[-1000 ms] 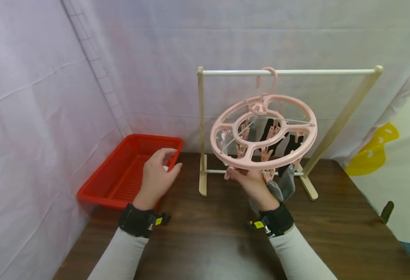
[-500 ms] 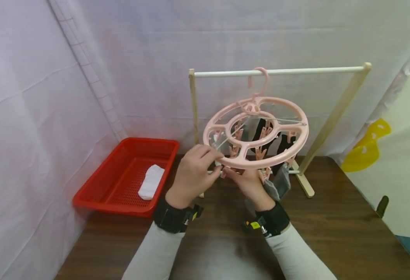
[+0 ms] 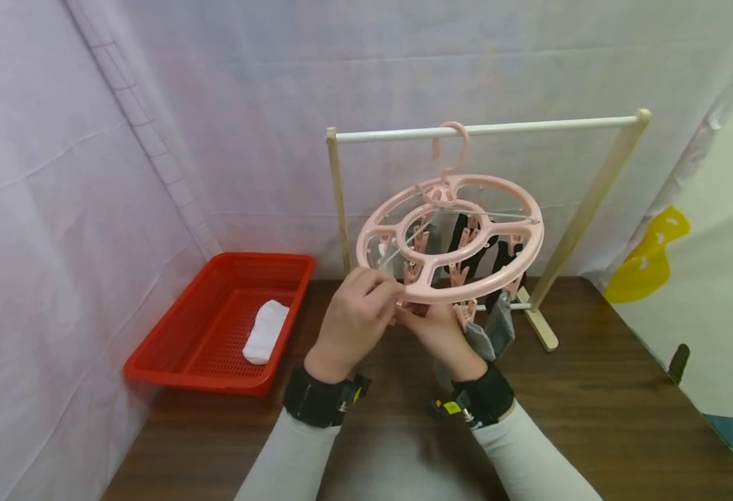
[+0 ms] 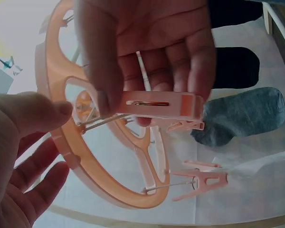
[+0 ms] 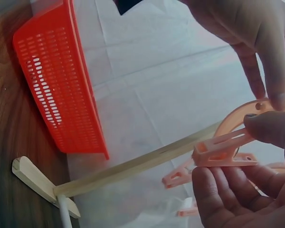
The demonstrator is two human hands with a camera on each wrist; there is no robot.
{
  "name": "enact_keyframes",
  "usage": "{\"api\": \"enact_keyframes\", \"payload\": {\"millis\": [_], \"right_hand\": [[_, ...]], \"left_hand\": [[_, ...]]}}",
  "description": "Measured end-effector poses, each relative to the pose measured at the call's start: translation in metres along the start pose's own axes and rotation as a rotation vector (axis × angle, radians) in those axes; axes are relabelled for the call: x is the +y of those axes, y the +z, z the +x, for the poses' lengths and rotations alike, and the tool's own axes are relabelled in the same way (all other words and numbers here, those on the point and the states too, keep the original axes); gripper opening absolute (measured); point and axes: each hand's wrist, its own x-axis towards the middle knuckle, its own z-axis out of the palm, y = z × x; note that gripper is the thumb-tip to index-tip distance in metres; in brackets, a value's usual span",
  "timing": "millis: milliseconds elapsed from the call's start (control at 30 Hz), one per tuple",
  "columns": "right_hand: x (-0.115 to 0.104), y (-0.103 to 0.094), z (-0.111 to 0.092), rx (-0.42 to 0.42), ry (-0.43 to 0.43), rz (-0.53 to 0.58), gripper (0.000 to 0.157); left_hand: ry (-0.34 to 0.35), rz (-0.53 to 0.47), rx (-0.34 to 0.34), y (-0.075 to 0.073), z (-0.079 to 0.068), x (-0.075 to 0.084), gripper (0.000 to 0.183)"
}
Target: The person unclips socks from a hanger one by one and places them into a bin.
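Observation:
A pink oval clip hanger [image 3: 466, 289] hangs by its hook from a rail. My left hand [image 3: 357, 320] grips its near left rim, with thumb and fingers on either side of the rim in the left wrist view. Just right of it, under the rim, my right hand [image 3: 444, 337] pinches a pink clothespin [image 5: 223, 149] between thumb and fingers. No cloth shows in that clothespin's jaws. A grey sock [image 4: 244, 114] and a black sock [image 4: 237, 67] hang beyond it. Another pink clip [image 4: 204, 183] holds something white.
A red basket [image 3: 135, 365] stands left on the brown table [image 3: 592, 410], with a folded white cloth [image 3: 266, 332] inside. The wooden stand [image 3: 604, 188] carries a white rail [image 3: 542, 127]. White curtain [image 3: 247, 139] closes off the back and left.
My left hand has moved right from beside the red basket to the hanger's rim and now grips it. My right hand stays at the clothespin beneath the rim. The view has shifted slightly.

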Motion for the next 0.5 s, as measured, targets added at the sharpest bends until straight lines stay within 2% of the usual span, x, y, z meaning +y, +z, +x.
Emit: {"api": "enact_keyframes", "payload": {"millis": [133,200,267,333,433,500], "right_hand": [[0.012,-0.003,0.001,-0.017,-0.021,-0.109,0.031],[0.007,-0.005,-0.002,-0.054,-0.029,-0.238,0.042],[-0.002,-0.007,-0.007,-0.119,-0.025,-0.394,0.061],[-0.016,-0.008,-0.013,-0.192,-0.029,-0.551,0.070],[-0.038,-0.012,-0.023,-0.318,-0.082,-0.686,0.065],[-0.051,-0.015,-0.030,-0.370,-0.174,-0.710,0.049]], "left_hand": [[0.010,-0.015,0.030,0.001,-0.001,0.001,0.008],[0.010,-0.020,0.047,-0.001,-0.002,0.001,0.008],[0.013,-0.018,0.064,-0.002,-0.004,-0.001,0.009],[0.017,-0.015,0.082,-0.004,-0.004,-0.002,0.010],[0.022,-0.017,0.110,-0.005,-0.005,-0.005,0.011],[0.024,-0.016,0.123,-0.006,-0.005,-0.006,0.013]]}}
